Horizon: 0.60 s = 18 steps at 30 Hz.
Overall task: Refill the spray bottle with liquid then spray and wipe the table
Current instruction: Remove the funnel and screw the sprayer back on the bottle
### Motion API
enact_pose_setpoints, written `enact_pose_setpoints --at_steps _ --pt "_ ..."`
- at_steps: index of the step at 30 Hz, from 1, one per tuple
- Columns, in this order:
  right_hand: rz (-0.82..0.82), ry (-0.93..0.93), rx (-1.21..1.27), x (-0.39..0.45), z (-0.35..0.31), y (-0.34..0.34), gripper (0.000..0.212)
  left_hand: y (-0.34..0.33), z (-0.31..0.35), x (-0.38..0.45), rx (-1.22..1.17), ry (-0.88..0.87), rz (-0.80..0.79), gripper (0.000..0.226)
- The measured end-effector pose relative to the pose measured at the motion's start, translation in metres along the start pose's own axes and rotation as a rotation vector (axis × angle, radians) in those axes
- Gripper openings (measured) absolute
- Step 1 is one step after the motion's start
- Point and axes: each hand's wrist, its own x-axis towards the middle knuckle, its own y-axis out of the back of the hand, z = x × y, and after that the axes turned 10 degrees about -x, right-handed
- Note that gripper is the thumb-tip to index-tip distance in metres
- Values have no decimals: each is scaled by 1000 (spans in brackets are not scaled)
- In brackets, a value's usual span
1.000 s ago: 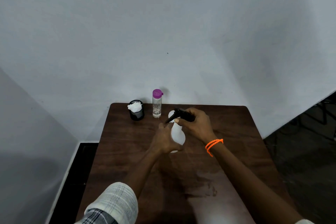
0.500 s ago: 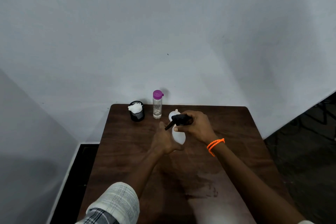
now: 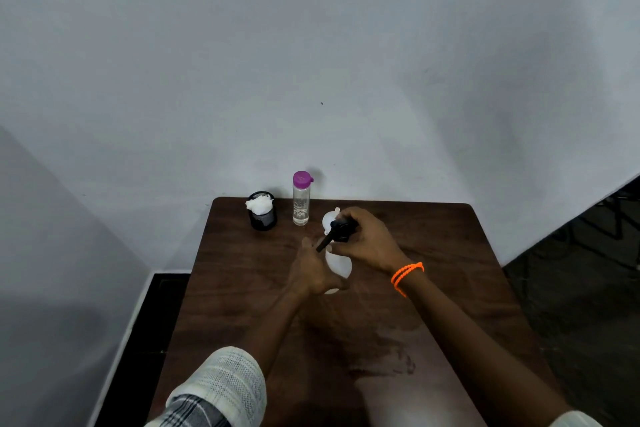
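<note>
Right hand (image 3: 369, 241), fingers curled closed around the black trigger head (image 3: 341, 230) at the top of the white spray bottle (image 3: 337, 262); an orange cord bracelet (image 3: 407, 276) circles the wrist. The trigger lever projects down and to the left from the head, its tip ending just beside the thumb of the other hand. Whether the head is seated on the bottle neck or lifted slightly off it cannot be told.

Left hand (image 3: 315, 276), wrapped around the lower body of the spray bottle from the left side, thumb raised along the bottle's flank. The bottle is opaque white plastic with a rounded, bulbous body; part of a pale rounded form shows behind the black head. Its base (image 3: 331, 290) shows just below the left palm, standing on the dark brown wooden table (image 3: 450, 253). The bottle stands upright between the two hands, near the centre of the far half of the tabletop.

Beyond the hands, near the far table edge: a clear bottle with a purple cap (image 3: 302, 199), upright, holding clear liquid; to its left, well apart from the spray bottle, a black mesh cup (image 3: 263, 217) containing crumpled white tissue (image 3: 259, 203). A pale, checked sleeve (image 3: 221, 388) covers the left upper arm. A plain grey-white wall (image 3: 311, 62) stands behind the table.
</note>
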Motion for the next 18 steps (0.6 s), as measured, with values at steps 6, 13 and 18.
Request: enact_pose_setpoints --at_steps 6,13,18 --pt "-57 55 0 1 2 5 37 4 -2 0 117 -43 -38 113" --pt "-61 125 -177 6 -7 5 20 6 -1 -3 216 -132 -44 112" --pt "5 104 -352 7 -12 0 30 4 3 -3 220 -100 -29 105"
